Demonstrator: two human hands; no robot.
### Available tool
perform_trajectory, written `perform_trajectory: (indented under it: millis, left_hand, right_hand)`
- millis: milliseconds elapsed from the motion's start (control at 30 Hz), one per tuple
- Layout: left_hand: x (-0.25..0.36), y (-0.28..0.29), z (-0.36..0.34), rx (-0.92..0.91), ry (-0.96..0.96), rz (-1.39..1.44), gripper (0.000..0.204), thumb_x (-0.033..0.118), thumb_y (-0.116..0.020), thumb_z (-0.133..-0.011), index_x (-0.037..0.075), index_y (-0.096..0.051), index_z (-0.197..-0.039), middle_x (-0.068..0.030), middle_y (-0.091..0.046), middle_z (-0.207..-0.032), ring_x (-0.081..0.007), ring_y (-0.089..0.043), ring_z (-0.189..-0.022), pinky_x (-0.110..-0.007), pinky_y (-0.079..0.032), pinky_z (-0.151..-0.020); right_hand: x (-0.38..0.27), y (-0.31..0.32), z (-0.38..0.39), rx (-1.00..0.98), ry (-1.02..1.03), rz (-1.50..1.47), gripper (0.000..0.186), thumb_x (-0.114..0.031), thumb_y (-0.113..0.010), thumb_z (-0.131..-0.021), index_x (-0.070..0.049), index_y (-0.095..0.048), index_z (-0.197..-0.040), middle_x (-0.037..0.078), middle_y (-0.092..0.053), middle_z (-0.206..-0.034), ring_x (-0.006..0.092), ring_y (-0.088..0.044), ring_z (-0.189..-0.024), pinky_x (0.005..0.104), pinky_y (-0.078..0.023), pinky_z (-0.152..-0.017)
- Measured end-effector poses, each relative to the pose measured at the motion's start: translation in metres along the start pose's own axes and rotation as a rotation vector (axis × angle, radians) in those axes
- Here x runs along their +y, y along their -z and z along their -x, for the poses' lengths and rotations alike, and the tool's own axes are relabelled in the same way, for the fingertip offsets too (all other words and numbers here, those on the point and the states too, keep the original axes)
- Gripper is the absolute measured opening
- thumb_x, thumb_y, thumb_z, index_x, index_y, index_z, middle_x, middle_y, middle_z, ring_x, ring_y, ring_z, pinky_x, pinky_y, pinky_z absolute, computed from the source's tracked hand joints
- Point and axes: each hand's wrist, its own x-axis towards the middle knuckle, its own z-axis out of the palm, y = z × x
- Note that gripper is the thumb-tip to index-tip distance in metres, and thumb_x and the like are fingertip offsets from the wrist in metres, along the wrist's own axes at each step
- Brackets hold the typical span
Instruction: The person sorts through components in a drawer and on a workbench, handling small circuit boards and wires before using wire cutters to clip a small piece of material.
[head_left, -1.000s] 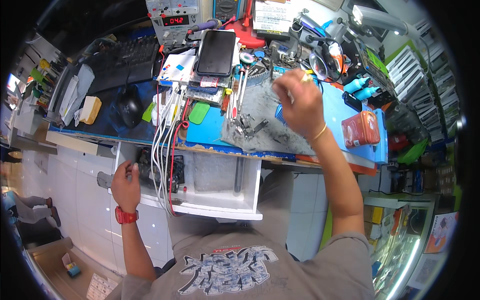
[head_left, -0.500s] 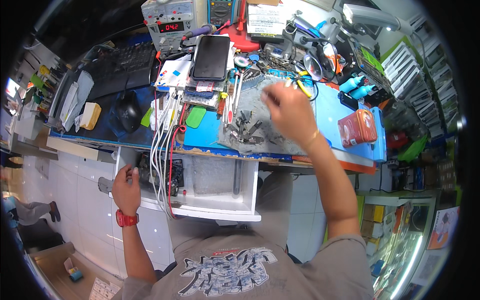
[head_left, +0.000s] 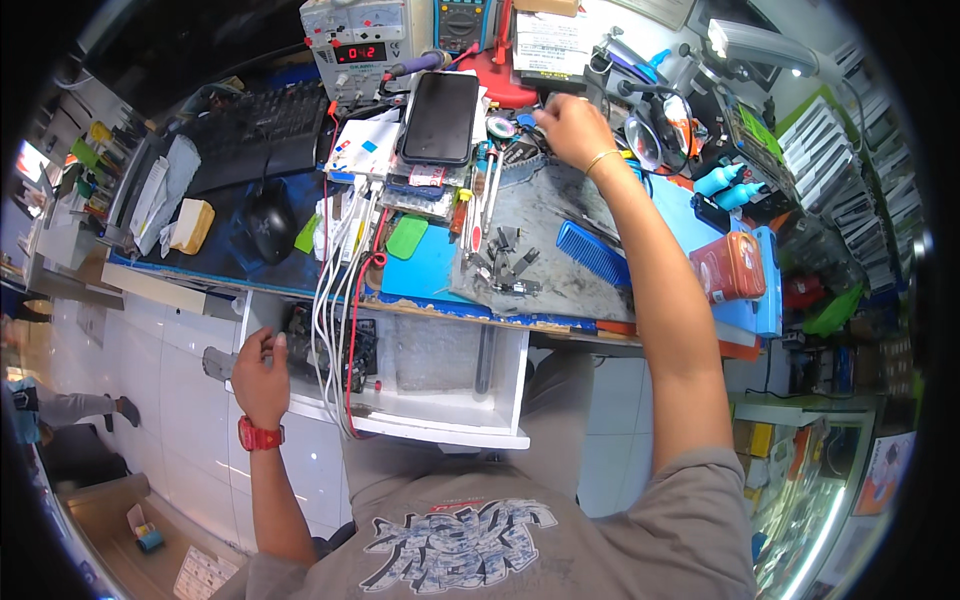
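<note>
My right hand (head_left: 577, 132) reaches to the far side of the bench, over the clutter of small parts and tools. Its fingers are curled together, and whatever they may hold is hidden. Below its forearm lies a blue comb (head_left: 592, 252) on the grey work mat (head_left: 535, 215). Several small dark parts (head_left: 508, 262) are heaped on the mat's near left. At the left end of the pulled-out white drawer (head_left: 450, 425), my left hand (head_left: 262, 378) rests with its fingers loosely bent and apart, holding nothing that shows.
A black phone (head_left: 440, 118) lies on a stack left of the mat. White cables (head_left: 327, 300) and a red one hang over the drawer. A reddish-brown container (head_left: 728, 268) stands at the right. A mouse (head_left: 268, 222), keyboard and power supply (head_left: 358, 52) occupy the left.
My right hand has moved away from me, from over the mat to the clutter behind it, uncovering the blue comb. My left hand stays by the drawer. The view has shifted slightly.
</note>
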Motion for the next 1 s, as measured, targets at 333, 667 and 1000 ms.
perform_trajectory:
  millis: [333, 667, 1000]
  left_hand:
    - [0.0, 0.001, -0.001, 0.014, -0.013, 0.001, 0.034, 0.026, -0.07, -0.1, -0.001, -0.072, -0.121, -0.0146, -0.078, -0.1, -0.0249, -0.074, -0.086, -0.038, -0.057, -0.08]
    - [0.001, 0.001, 0.0, 0.0, 0.003, -0.004, 0.035, 0.026, -0.07, -0.1, -0.002, -0.072, -0.121, -0.0145, -0.077, -0.1, -0.0238, -0.074, -0.086, -0.037, -0.057, -0.08]
    - [0.001, 0.002, 0.0, 0.01, -0.042, -0.017, 0.035, 0.028, -0.069, -0.1, -0.001, -0.072, -0.121, -0.0136, -0.078, -0.1, -0.0245, -0.074, -0.086, -0.038, -0.057, -0.081]
  right_hand:
    - [0.022, 0.009, -0.008, -0.086, -0.08, -0.141, 0.025, -0.029, -0.084, -0.08, -0.012, -0.084, -0.098, 0.015, -0.079, -0.095, 0.0326, -0.076, -0.094, 0.0415, -0.057, -0.09]
    - [0.031, 0.023, 0.003, -0.199, -0.318, -0.783, 0.029, -0.025, -0.078, -0.095, -0.005, -0.076, -0.115, 0.003, -0.075, -0.1, 0.0133, -0.067, -0.083, 0.0297, -0.054, -0.07]
    - [0.009, 0.07, 0.068, -0.288, -0.228, -1.048, 0.023, -0.022, -0.073, -0.101, -0.003, -0.07, -0.113, 0.003, -0.072, -0.098, 0.0098, -0.067, -0.082, 0.0239, -0.054, -0.067]
